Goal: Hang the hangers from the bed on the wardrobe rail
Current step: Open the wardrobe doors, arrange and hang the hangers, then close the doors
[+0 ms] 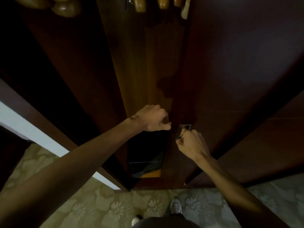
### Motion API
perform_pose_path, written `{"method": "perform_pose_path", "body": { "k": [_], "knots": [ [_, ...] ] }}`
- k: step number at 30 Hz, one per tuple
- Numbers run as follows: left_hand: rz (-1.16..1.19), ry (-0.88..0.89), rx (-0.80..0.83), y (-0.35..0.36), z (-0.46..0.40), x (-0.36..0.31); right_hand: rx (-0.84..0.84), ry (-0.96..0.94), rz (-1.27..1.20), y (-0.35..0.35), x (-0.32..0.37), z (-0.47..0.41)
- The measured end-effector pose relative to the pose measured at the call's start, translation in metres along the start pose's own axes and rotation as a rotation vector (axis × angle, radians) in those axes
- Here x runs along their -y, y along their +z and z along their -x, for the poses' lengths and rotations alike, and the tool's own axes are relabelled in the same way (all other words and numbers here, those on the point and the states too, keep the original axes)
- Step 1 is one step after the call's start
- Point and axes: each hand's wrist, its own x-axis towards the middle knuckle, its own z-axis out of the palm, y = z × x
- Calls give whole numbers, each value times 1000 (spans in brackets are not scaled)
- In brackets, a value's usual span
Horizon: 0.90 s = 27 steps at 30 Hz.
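patterned carpet (92,209) underfoot, you face the dark wardrobe (230,71): left hand (153,119) curled on the door edge, right hand (190,142) pinching the metal handle (183,130). wooden hangers (162,3) hang inside, above. swing both doors evenly.

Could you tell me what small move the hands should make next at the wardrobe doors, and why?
Probably pull the right door wider. The right hand grips its metal handle, the left hand holds that door's edge, and the gap showing hangers up top is narrow.
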Motion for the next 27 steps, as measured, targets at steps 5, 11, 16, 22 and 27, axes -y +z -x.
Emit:
{"method": "perform_pose_path", "body": {
  "k": [5, 11, 16, 22, 27],
  "knots": [
    [1, -57, -28, 2, 32, 23, 17, -33, -7, 10, 32, 1],
    [-8, -111, -33, -1, 65, 44, 35, -65, -23, 22, 66, -1],
    [-10, -162, -31, -5, 88, 55, 31, -78, -49, 31, 92, -2],
    [-5, -222, -53, -11, 114, 64, 33, -102, -60, 41, 120, -4],
    [-10, -280, -84, -11, 134, 70, 46, -140, -66, 49, 137, -6]
  ]
}}
